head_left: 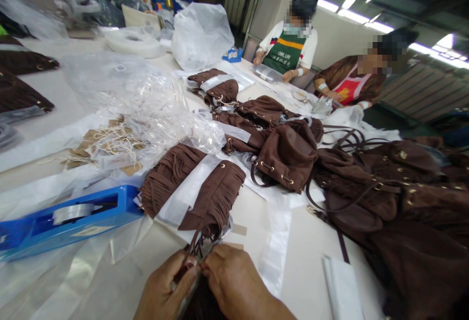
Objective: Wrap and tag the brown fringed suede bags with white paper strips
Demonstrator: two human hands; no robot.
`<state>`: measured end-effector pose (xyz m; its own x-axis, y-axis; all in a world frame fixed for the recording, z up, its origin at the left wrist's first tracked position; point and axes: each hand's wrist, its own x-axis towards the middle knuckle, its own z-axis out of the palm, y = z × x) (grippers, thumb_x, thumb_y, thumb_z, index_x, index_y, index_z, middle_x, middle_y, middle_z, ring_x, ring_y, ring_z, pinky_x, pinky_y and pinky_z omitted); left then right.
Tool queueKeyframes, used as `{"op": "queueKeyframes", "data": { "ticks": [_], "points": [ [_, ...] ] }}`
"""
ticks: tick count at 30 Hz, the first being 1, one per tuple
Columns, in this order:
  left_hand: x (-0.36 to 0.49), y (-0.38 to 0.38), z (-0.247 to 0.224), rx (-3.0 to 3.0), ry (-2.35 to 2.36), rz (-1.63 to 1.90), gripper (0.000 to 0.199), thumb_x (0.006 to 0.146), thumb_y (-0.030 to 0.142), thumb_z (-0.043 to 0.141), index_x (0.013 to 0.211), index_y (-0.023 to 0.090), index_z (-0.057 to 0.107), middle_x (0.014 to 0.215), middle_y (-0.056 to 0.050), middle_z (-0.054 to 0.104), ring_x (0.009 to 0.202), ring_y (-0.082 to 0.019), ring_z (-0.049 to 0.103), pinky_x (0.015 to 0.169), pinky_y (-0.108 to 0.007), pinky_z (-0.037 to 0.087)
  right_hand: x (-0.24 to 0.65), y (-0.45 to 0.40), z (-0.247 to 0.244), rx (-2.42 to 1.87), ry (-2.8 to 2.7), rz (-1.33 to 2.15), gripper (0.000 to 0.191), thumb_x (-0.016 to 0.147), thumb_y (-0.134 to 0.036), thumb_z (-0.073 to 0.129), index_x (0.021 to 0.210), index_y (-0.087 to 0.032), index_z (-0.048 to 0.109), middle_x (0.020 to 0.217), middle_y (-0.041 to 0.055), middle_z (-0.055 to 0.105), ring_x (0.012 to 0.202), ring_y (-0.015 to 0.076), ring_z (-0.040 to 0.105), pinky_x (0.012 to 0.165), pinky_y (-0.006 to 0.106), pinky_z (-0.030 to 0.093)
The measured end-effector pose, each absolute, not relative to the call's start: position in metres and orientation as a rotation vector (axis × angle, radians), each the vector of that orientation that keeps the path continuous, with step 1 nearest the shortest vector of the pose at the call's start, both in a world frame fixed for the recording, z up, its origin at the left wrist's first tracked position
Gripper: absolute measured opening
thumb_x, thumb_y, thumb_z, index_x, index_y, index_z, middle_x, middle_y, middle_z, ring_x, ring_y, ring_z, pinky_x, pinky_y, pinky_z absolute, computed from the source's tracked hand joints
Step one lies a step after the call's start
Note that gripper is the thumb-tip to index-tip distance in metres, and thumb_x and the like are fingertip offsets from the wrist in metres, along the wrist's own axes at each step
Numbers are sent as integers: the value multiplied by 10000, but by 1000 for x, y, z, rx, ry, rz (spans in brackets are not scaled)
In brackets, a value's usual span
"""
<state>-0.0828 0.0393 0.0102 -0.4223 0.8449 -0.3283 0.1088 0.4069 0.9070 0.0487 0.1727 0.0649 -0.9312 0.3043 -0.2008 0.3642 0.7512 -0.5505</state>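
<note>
Both my hands meet at the near edge of the table, below a brown fringed bag (216, 193) with a white paper band (186, 185) across it. My left hand (168, 281) is closed, thumb against fingers, on a thin brown cord (195, 242) that runs up toward the bag. Close beside it, my right hand (234, 276) is closed with its fingertips pinched together; what they hold is too small to make out. Dark brown material shows beneath the hands.
A blue tape dispenser (110, 210) stands at left. Behind it lie tags with white strings (110, 146) and clear plastic bags (157, 100). More brown bags (287, 154) are heaped to the right, near folded white sheets (342, 286). Two people in aprons work across the table.
</note>
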Motion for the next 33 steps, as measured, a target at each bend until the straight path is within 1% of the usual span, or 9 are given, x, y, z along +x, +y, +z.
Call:
{"op": "queueKeyframes", "data": {
  "ticks": [5,8,13,17,20,22,26,30,33],
  "points": [
    [-85,38,7,998,1848,1030,272,947,471,479,850,250,605,772,-5,662,727,-186,631,699,-246,498,45,172,68,468,2877,-714,154,950,-154,471,998,-179,615,988,70,672,906,218,619,810,307,479],
    [-88,38,6,1045,1821,988,259,964,452,454,885,253,600,794,-15,666,732,-188,630,699,-251,490,45,173,72,468,2902,-730,147,956,-160,468,978,-185,612,976,64,673,895,215,616,802,307,474],
    [-90,39,14,1022,1740,979,241,961,444,460,934,249,599,816,-14,666,714,-179,620,674,-245,476,50,175,69,569,2896,-1169,120,854,-116,539,876,-204,618,901,15,684,851,166,627,796,250,448],
    [-85,42,16,905,1653,1093,276,936,479,490,850,234,582,672,27,590,607,-149,565,620,-232,446,51,173,60,873,2688,-1578,204,758,-43,529,777,-203,653,780,-29,677,741,111,624,684,185,416],
    [-79,45,12,779,1595,1168,305,912,505,514,823,220,581,622,41,551,569,-135,535,583,-223,418,50,172,57,1061,2460,-1742,196,766,-80,547,772,-200,701,735,-29,680,669,108,608,593,176,390],
    [-77,45,9,725,1570,1180,304,907,505,517,842,215,583,605,44,542,557,-133,522,571,-223,411,51,173,57,1088,2407,-1774,208,769,-81,547,776,-201,717,730,-28,684,669,109,608,596,175,392],
    [-81,43,10,776,1579,1117,262,906,462,516,847,213,569,600,41,534,553,-139,512,553,-227,401,55,176,57,1001,2585,-1643,205,766,-59,543,776,-210,680,751,-38,674,693,102,607,640,179,389],
    [-90,44,10,842,1524,1220,184,819,353,597,719,202,564,717,-1,585,687,-156,555,617,-230,429,55,173,54,947,2756,-1371,128,810,-108,564,828,-222,621,802,-32,670,737,122,614,682,208,395],
    [-90,46,5,509,1338,1291,189,726,331,657,664,200,535,601,36,552,501,-98,466,476,-202,354,50,170,52,820,2846,-1193,126,849,-140,548,914,-225,615,889,5,686,832,165,634,758,248,425]
  ]
}}
